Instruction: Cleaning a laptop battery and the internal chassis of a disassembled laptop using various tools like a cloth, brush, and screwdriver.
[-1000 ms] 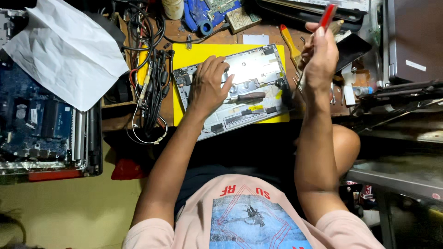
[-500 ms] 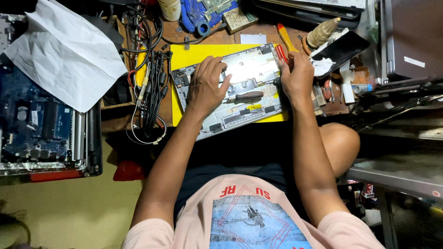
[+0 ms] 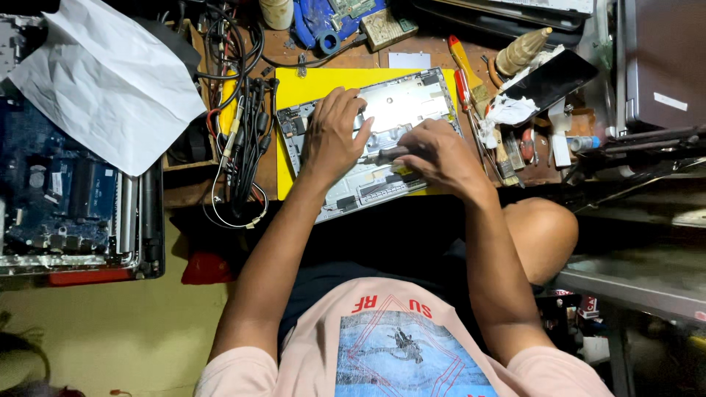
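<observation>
An opened silver laptop base [image 3: 412,99] lies on a yellow mat [image 3: 316,82] on the wooden bench. My left hand [image 3: 334,132] rests flat on the base's left part, fingers spread and pressing down. My right hand [image 3: 440,156] is closed around a dark-handled screwdriver [image 3: 384,155] that lies across the middle of the base and points left toward my left hand. A red-and-yellow-handled screwdriver [image 3: 460,72] lies loose just right of the base.
A bundle of black cables [image 3: 246,140] hangs left of the mat. A crumpled white paper sheet [image 3: 110,84] covers part of a blue circuit board [image 3: 55,191] at far left. Brushes, a rag [image 3: 507,110] and small tools crowd the right; a grey case [image 3: 665,62] stands far right.
My right hand came down from the upper right, left the red-handled screwdriver beside the base, and closed on the dark-handled screwdriver lying on it. My left hand stayed put.
</observation>
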